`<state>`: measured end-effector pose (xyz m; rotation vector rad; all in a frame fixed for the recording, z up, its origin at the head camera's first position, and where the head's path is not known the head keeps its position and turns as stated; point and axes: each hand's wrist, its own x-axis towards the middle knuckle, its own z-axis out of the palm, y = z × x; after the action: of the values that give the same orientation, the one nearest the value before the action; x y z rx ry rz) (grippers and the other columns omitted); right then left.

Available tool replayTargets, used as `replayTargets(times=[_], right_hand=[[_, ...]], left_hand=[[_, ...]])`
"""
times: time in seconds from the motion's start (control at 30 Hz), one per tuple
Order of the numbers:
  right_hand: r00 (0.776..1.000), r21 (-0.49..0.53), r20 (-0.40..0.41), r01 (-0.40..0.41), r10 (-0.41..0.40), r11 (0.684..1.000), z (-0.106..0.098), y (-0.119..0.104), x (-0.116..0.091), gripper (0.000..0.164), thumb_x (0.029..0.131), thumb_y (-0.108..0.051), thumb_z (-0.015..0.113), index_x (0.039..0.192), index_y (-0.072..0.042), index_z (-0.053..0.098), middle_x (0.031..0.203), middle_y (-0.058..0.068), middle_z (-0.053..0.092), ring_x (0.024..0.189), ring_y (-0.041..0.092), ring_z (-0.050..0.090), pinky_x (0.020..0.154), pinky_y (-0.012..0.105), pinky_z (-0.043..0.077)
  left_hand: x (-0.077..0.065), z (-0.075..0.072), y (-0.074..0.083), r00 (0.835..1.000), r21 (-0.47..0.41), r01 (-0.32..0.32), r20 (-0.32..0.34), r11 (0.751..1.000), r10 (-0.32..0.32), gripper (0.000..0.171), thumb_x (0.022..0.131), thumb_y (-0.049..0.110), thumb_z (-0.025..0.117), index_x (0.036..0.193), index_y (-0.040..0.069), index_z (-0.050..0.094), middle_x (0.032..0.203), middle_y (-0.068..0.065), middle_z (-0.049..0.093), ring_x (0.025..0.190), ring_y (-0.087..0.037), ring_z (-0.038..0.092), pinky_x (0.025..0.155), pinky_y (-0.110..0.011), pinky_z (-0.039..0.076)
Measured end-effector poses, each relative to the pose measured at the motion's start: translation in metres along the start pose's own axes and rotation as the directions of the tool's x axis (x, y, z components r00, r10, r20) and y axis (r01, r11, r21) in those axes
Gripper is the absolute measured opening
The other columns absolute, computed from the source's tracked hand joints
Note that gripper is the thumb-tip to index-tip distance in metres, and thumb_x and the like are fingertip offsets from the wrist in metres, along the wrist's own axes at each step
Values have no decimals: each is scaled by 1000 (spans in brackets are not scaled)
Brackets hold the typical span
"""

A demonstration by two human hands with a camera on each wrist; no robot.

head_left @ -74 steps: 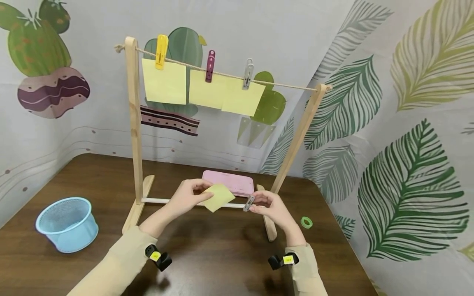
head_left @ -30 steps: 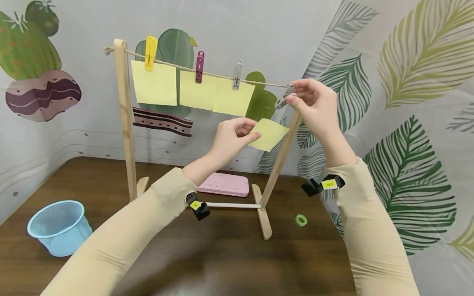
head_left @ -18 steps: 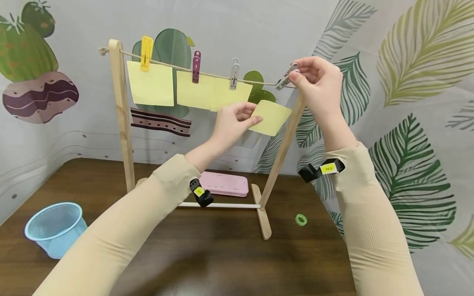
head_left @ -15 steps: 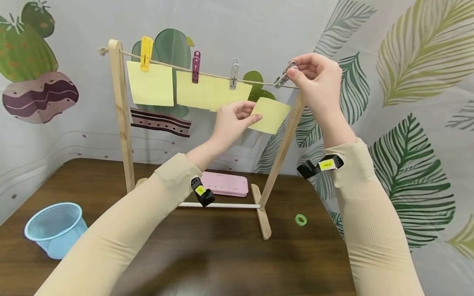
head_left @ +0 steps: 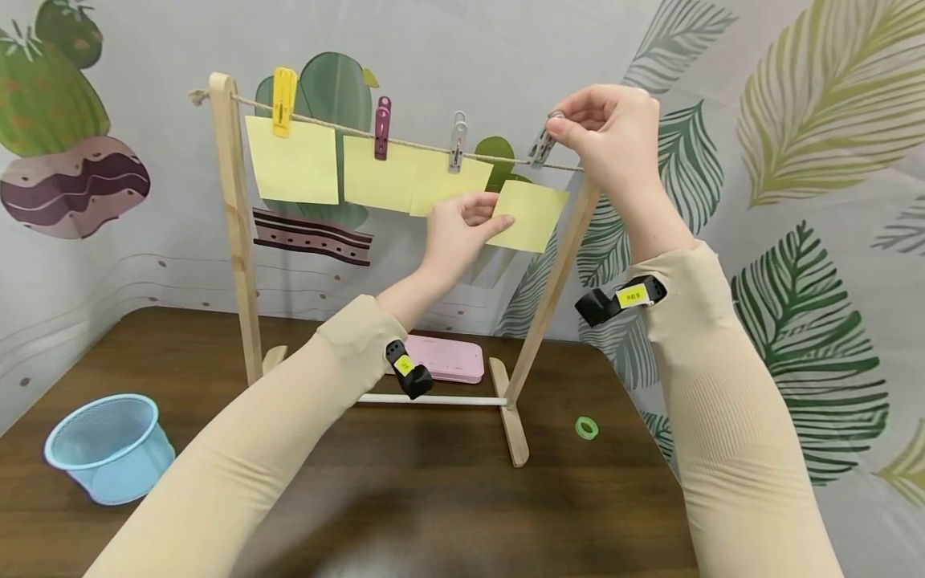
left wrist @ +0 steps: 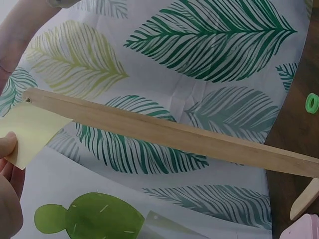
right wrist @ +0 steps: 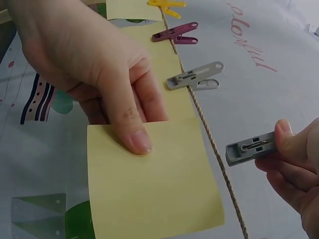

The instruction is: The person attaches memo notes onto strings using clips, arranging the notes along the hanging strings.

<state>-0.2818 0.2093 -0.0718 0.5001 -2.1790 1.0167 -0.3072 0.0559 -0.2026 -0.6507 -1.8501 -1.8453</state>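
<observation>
My left hand [head_left: 462,233] pinches a yellow sticky note [head_left: 531,217] by its left edge, just below the rope [head_left: 506,160] near its right end. Above it, my right hand [head_left: 614,132] pinches a grey clothespin [head_left: 542,148] by its handles; in the right wrist view the pin's nose [right wrist: 237,153] points at the rope from a small distance. Further left on the rope, a yellow clothespin [head_left: 284,100], a purple clothespin [head_left: 382,128] and another grey clothespin [head_left: 458,140] hold up yellow notes [head_left: 292,164]. The left wrist view shows the held note [left wrist: 32,132] beside the wooden post.
The rope runs between two wooden posts [head_left: 549,305], joined low down by a white rod [head_left: 433,400]. Behind the rod lies a pink case [head_left: 451,359]. A blue mesh basket [head_left: 108,461] stands at left on the brown table [head_left: 462,498]; a green ring [head_left: 586,428] lies at right.
Both hands have risen from low over the table to the rope's right end. Over the last half second, the note lifts slightly towards the rope and the held clothespin turns more upright, shifting left.
</observation>
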Motion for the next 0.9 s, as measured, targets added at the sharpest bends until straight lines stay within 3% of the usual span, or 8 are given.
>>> replayTargets(times=[0.4, 0.67, 0.9], right_hand=[[996, -23, 59, -68, 70, 997, -1, 7, 5, 6, 87, -15, 74, 81, -15, 74, 62, -23, 62, 65, -2, 60, 67, 19, 41], [986, -90, 114, -110, 120, 990, -3, 11, 7, 7, 89, -21, 73, 86, -15, 74, 64, -23, 62, 69, -1, 58, 68, 21, 40], [980, -142, 156, -97, 120, 985, -3, 11, 6, 14, 89, -23, 72, 95, -10, 75, 66, -23, 61, 70, 0, 57, 66, 19, 41]], left_hand=[[0, 4, -3, 998, 10, -7, -57, 1000, 8, 30, 84, 9, 77, 109, -7, 70, 100, -23, 73, 94, -29, 71, 85, -26, 56], [0, 5, -1, 997, 20, -1, -74, 1000, 2, 31, 84, 10, 77, 110, -6, 70, 101, -22, 73, 94, -28, 71, 84, -26, 56], [0, 4, -2, 997, 14, 13, -80, 1000, -11, 31, 84, 10, 77, 110, -6, 70, 101, -21, 73, 94, -28, 72, 84, -26, 56]])
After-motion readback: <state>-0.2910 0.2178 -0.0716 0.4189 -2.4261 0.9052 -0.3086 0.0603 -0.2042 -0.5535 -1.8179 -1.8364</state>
